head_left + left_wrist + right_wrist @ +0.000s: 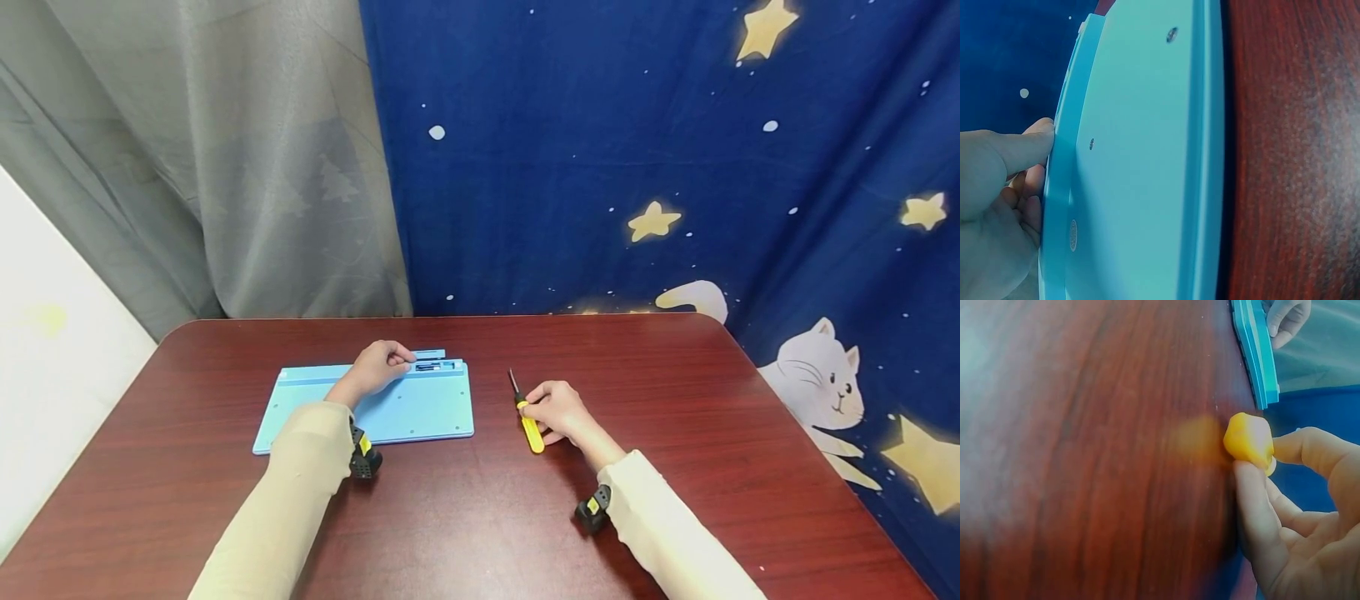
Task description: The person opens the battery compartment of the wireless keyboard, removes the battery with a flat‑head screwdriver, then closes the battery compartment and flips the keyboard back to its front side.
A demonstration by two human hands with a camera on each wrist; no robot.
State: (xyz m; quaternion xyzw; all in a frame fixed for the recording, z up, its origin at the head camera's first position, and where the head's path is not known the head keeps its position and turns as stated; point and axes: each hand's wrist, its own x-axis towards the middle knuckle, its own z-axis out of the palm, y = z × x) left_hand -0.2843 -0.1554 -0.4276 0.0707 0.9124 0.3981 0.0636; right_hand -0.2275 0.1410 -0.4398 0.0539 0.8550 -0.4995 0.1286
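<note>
A light blue keyboard (408, 408) lies face down on the table, screws showing in its underside. Along its back edge the battery compartment (431, 367) is uncovered, with dark batteries visible inside. My left hand (381, 365) reaches over the keyboard, thumb and fingertips pinching the left end of a narrow blue battery cover (431, 354) just behind the compartment. In the left wrist view the keyboard's raised edge hides those fingertips in part. To the right, my right hand (558, 410) grips a screwdriver (531, 427) by its yellow handle between thumb and fingers, the metal shaft pointing away from me.
The dark red wooden table (465, 517) runs back to a grey curtain (292, 167) and a blue curtain (540, 167) with stars. A white surface (45, 375) borders the table at left. Each wrist wears a small black camera (365, 454).
</note>
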